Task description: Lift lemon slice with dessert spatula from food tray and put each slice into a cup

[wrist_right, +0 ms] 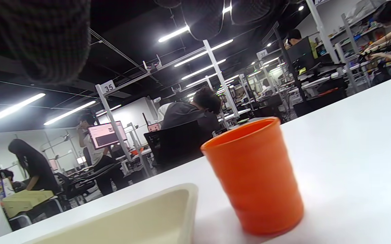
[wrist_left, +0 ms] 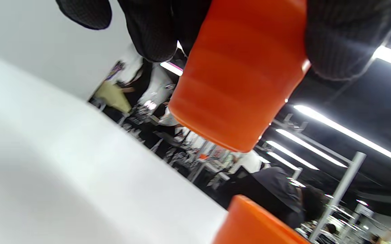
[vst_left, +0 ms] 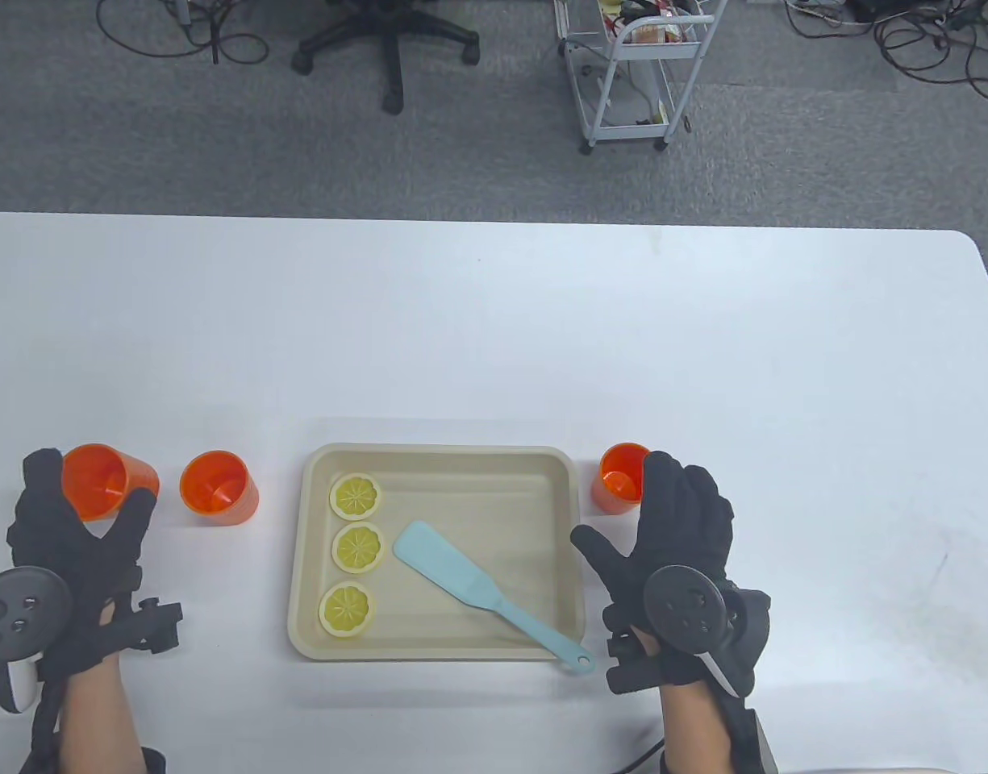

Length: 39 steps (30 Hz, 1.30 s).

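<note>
A beige food tray (vst_left: 435, 649) holds three lemon slices (vst_left: 356, 495) (vst_left: 357, 548) (vst_left: 347, 609) in a column along its left side. A light blue dessert spatula (vst_left: 453, 571) lies diagonally in it, with the handle end over the near right rim. My left hand (vst_left: 90, 490) grips the far-left orange cup (vst_left: 106, 481), which is tilted, with fingers (wrist_left: 154, 30) and thumb on either side of it (wrist_left: 239, 78). A second orange cup (vst_left: 218, 488) stands just right of it. My right hand (vst_left: 627, 508) hovers open, fingers spread, beside the third orange cup (vst_left: 619, 477) (wrist_right: 254, 176), not touching it.
The white table (vst_left: 494, 339) stretches far behind the tray. The tray's corner (wrist_right: 141, 210) sits close to the left of the right cup. Beyond the table stand an office chair (vst_left: 389, 40) and a white trolley (vst_left: 631, 72) on grey carpet.
</note>
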Available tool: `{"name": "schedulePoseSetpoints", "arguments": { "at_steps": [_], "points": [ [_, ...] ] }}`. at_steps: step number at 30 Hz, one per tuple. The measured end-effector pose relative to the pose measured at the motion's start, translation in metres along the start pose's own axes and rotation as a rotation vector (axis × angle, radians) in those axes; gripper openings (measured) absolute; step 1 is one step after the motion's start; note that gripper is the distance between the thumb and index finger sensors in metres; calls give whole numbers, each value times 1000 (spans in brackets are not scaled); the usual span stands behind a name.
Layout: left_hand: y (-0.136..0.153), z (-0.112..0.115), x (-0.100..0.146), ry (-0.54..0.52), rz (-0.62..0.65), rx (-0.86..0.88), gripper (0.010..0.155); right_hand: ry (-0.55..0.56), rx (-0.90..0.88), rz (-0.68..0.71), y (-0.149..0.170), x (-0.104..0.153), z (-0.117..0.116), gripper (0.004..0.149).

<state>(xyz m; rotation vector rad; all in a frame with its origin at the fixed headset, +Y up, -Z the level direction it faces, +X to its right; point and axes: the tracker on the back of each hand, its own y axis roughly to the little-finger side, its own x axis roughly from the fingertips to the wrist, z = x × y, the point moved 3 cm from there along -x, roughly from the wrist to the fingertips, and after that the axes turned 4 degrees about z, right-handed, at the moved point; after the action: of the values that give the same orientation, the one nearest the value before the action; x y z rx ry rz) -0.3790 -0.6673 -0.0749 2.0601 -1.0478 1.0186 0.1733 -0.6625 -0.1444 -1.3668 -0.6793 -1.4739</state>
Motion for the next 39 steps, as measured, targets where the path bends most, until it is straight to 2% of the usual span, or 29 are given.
{"name": "schedulePoseSetpoints", "arguments": {
  "at_steps": [5,8,10,15,20,24,30,39],
  "points": [
    [-50,-6,13,41,217,77,101,-23,8,80,-15,3,-4,104],
    [-84,-1,23,171,398,177,101,-38,-30,143,-29,6,-7,103],
    [-105,8,31,280,536,189,102,-73,-66,205,-41,9,-11,102],
    [-138,34,49,459,695,251,104,-154,-105,335,-74,19,-25,103],
    [-164,55,69,562,816,284,109,-236,-106,503,-108,32,-41,106],
    [-176,68,80,613,865,257,112,-278,-172,612,-125,41,-45,107],
    [-183,79,87,648,889,236,116,-316,-151,695,-138,50,-50,110],
    [-190,88,96,639,869,263,118,-254,-76,665,-137,51,-49,108]
  ]
}}
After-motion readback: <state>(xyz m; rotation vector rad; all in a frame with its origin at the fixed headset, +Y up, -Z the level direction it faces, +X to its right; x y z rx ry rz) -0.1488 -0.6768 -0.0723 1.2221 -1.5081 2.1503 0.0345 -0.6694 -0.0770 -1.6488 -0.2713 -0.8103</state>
